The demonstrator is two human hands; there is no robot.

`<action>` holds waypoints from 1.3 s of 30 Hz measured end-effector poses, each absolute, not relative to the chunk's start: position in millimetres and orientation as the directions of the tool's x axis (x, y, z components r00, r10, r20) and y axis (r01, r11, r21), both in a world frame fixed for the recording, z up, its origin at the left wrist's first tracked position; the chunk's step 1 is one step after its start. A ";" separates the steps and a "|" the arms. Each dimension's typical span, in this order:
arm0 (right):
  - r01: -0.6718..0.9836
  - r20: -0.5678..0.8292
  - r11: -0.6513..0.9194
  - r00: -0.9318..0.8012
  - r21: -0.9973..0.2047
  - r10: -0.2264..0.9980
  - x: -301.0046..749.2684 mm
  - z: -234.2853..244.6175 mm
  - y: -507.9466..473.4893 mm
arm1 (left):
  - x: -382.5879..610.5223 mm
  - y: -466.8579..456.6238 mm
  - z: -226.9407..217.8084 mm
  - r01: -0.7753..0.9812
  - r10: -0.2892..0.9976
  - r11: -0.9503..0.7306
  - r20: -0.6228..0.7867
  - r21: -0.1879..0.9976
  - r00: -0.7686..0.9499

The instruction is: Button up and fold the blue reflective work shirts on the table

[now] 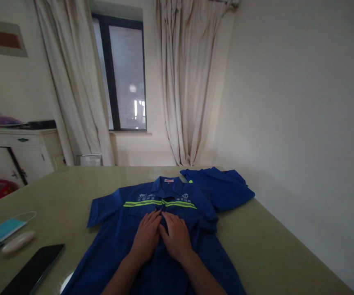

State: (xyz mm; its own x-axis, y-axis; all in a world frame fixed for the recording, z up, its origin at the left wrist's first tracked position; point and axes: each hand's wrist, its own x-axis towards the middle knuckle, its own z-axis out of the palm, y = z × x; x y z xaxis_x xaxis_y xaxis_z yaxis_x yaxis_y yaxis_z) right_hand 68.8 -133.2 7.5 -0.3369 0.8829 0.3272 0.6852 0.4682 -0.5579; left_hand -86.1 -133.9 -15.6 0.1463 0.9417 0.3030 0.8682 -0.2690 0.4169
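A blue short-sleeved work shirt (115,233) lies face up on the table, collar at the far end. It has a yellow-green striped band across the chest and pale printing above it. Just under the band, my left hand (148,231) and my right hand (175,235) meet at the front placket. Their fingers are bent down onto the cloth, pinching it along the middle. Whether a button is between the fingertips is hidden. The shirt's lower part runs out of view beneath my forearms.
Another blue garment (223,186) lies bunched at the far right, touching the shirt. To the left on the greenish table (78,180) are a face mask (3,231), a whitish oval object (19,241) and a black phone (34,268). A wall (302,123) borders the right side.
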 end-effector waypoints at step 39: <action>0.731 0.402 0.562 -0.414 -0.387 0.817 70.2 15.2 -111.8 | -85.2 -118.4 0.3 0.456 0.929 -0.235 0.337 0.858 -0.156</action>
State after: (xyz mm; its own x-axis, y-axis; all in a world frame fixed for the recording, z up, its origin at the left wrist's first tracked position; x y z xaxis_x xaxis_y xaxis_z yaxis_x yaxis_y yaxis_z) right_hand 70.2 -111.8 15.2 -0.4144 0.8165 0.4019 0.7311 0.5617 -0.3873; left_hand -85.2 -118.4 0.3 -0.1557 0.9285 0.3370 0.4565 -0.2349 0.8582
